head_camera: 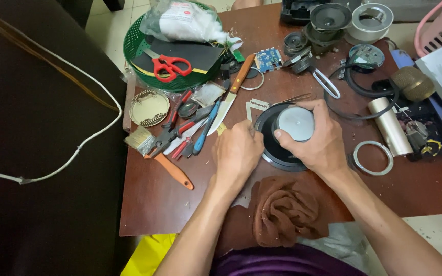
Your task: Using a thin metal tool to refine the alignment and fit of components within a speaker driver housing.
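Note:
A round black speaker with a grey metal magnet on top lies face down near the middle of the brown table. My right hand wraps over the magnet and the speaker's right side, thumb on the magnet's front edge. My left hand is closed against the speaker's left rim; whatever it pinches is hidden by the fingers. A crumpled brown cloth lies just below both hands.
Left of the hands lie pliers, a blue tool, a paintbrush and a wood-handled knife. A green basket holds red scissors. Speaker parts, a metal ring, a silver tube and a black cable crowd the right and back.

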